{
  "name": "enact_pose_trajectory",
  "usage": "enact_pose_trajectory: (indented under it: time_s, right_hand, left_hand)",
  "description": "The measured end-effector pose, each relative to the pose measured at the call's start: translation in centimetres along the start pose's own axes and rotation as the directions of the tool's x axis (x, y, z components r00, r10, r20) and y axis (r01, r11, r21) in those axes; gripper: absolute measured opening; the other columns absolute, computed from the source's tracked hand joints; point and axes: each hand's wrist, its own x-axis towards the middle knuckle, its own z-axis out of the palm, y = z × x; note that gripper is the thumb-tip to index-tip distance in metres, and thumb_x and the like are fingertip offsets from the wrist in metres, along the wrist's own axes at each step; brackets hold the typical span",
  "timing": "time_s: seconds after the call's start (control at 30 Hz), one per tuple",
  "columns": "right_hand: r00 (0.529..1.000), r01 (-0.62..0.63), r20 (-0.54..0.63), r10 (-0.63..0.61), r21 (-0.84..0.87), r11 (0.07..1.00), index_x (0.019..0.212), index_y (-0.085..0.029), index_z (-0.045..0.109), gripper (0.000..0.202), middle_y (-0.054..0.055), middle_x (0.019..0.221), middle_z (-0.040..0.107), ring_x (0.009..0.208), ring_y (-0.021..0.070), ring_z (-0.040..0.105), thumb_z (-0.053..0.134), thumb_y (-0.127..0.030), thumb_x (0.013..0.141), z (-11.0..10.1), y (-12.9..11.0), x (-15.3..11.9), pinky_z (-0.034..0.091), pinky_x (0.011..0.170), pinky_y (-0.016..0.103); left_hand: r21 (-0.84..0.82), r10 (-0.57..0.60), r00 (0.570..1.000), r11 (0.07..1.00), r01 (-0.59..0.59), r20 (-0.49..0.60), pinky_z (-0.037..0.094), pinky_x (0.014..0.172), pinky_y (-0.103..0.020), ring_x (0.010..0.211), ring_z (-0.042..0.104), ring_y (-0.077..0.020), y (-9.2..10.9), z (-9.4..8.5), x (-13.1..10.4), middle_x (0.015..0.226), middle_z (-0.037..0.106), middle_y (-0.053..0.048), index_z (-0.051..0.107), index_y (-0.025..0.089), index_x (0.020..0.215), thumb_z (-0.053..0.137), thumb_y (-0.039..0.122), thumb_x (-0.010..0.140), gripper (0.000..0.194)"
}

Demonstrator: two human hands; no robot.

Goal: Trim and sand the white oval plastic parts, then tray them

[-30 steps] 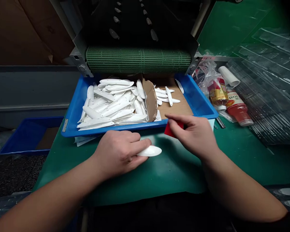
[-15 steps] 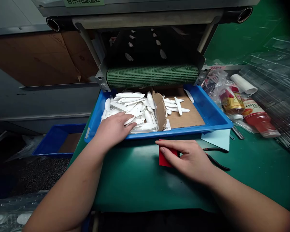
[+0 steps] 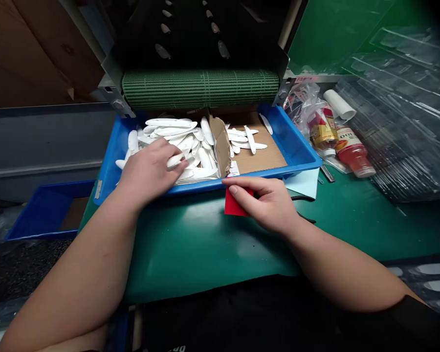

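Observation:
Between the thumb and fingers of my left hand (image 3: 150,168) is a white oval piece (image 3: 175,161), over the left part of a blue tray (image 3: 300,159). Many similar white pieces (image 3: 172,131) are heaped there. A torn cardboard divider (image 3: 220,142) separates them from a smaller group (image 3: 250,139) lying on cardboard at the right. My right hand (image 3: 266,200) pinches a red square piece (image 3: 235,204) between thumb and forefinger, just in front of the tray's near edge.
Behind the tray is a green conveyor roller (image 3: 201,89) with pieces on the dark belt. Bottles (image 3: 354,149), clear plastic trays (image 3: 399,161), a light blue sheet (image 3: 308,184) and black-handled pliers (image 3: 306,218) lie right. Another blue tray (image 3: 40,208) sits lower left.
The view has shifted, so the tray and table appear lower-left to upper-left of before. My left hand has a white piece between its fingers; my right hand still holds the red piece.

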Motion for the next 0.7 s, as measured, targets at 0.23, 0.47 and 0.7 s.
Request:
enact_pose_trajectory:
  time_s: [0.23,0.47,0.7]
  right_hand:
    - [0.982,-0.142,-0.089,0.17,0.254,0.957,0.117,-0.023,0.084,0.031,0.005,0.1,0.079,0.095,0.0211,0.074,0.073,-0.044,0.096,-0.4,0.4,0.4,0.06,0.082,0.031]
    - [0.964,-0.202,-0.064,0.257,0.45,0.87,0.113,-0.023,0.084,0.032,0.004,0.083,0.074,0.058,0.0101,0.056,0.079,-0.045,0.092,-0.4,0.7,0.3,0.042,0.047,0.02]
    - [0.927,-0.372,0.247,0.283,0.71,0.598,0.099,-0.025,0.087,0.027,0.004,0.085,0.076,0.066,0.0111,0.064,0.088,-0.045,0.081,-0.1,-0.2,0.0,0.049,0.056,0.019]
  left_hand:
    - [-0.316,-0.219,0.922,0.942,0.114,-0.32,0.047,0.073,-0.027,0.082,0.066,-0.0117,1.4,-0.8,-1.2,0.097,0.072,0.004,0.059,0.019,0.113,0.052,0.051,0.107,0.034]
    - [-0.625,-0.316,0.797,0.774,-0.096,-0.514,0.055,0.063,-0.03,0.075,0.075,-0.0113,4.4,-1.6,-3.5,0.1,0.073,0.004,0.057,0.02,0.111,0.061,0.039,0.104,0.021]
    - [-0.676,0.222,0.962,0.686,-0.271,-0.16,0.054,0.061,-0.022,0.068,0.073,-0.0115,7.3,-0.2,-6.1,0.086,0.081,0.002,0.075,0.021,0.102,0.073,0.019,0.095,0.007]
